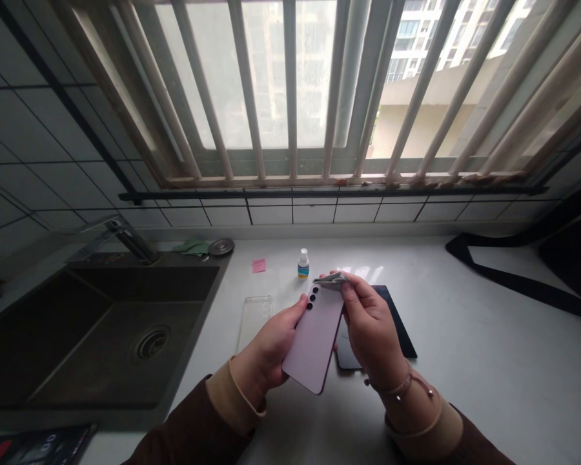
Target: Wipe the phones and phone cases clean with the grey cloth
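A pale pink smartphone [314,342] is tilted above the counter, its back with several dark camera lenses facing me. My left hand [274,339] is closed around its left edge, thumb beside the lenses. Pinched in my right hand [370,316] is a folded grey cloth [333,279], which lies against the phone's top edge. Below the right hand, partly covered by it, a dark flat tablet-like slab [397,323] rests on the counter. A clear phone case [256,313] lies left of the phone, partly behind my left hand. Beyond the phone stands a small white-capped bottle [303,265].
On the left is a dark sink [184,342] with a chrome faucet [130,239]. A green cloth [193,247] and a metal drain strainer [221,247] sit behind it. A pink sticky note [259,265] lies on the white counter [489,374]. A black strap [503,278] is at right.
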